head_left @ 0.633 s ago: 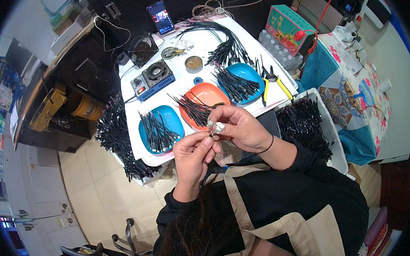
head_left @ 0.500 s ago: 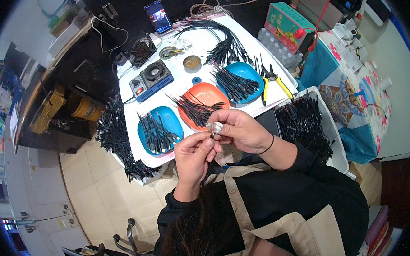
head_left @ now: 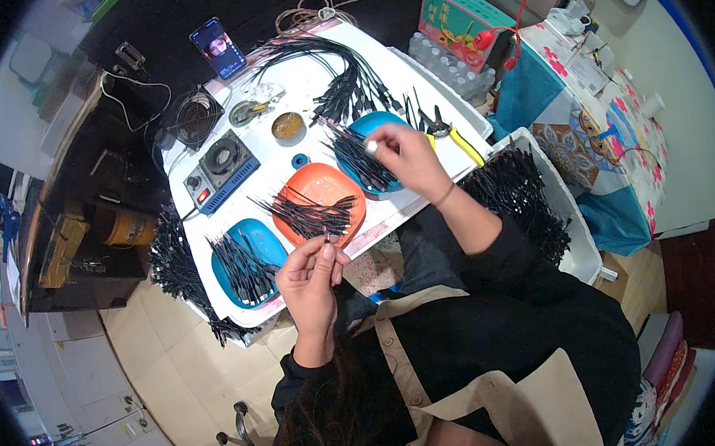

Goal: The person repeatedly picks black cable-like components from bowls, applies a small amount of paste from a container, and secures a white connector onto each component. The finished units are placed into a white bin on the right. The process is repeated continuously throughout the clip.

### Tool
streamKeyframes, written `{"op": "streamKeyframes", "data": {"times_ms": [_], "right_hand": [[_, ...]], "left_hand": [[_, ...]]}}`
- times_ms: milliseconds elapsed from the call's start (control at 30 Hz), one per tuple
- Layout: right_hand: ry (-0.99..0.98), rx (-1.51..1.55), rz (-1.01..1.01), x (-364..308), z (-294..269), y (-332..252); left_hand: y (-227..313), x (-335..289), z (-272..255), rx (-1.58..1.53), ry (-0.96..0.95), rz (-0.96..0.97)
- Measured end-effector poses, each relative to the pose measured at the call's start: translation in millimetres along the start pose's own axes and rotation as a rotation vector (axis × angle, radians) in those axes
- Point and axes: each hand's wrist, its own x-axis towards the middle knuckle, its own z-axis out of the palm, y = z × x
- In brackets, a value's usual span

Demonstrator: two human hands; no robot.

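Observation:
My left hand (head_left: 311,291) is closed in a pinch in front of the orange tray (head_left: 331,183). Between its thumb and forefinger sits a short black cable, only its thin dark end showing. My right hand (head_left: 410,163) is over the right blue tray (head_left: 384,122), fingers curled at a bundle of black cables (head_left: 357,158); a white covering wraps one fingertip. Whatever its fingertips grip is hidden. More short black cables (head_left: 316,218) lie in the orange tray, and others with connector ends (head_left: 245,271) fill the left blue tray (head_left: 265,236).
Behind the trays stand a small heater (head_left: 223,170) with a lit red switch, a round tin (head_left: 288,127) and a phone (head_left: 218,49). Yellow-handled wire strippers (head_left: 466,145) lie right of the trays. Bins of black cables (head_left: 521,195) flank the white table (head_left: 214,303).
My right hand has left my left hand and moved away to the cables in the right blue tray. My left hand keeps its pinch. The whole view has shifted.

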Motion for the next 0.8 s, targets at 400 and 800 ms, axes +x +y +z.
{"op": "streamKeyframes", "data": {"times_ms": [400,800], "right_hand": [[0.016,-0.621,-0.042,22.8,8.0,30.2],[0.108,-0.459,-0.037,5.0,-10.1,17.5]], "left_hand": [[-4.7,4.9,-5.4,-0.032,0.162,-0.047],[1.2,-1.0,1.6,-0.191,0.211,-0.089]]}}
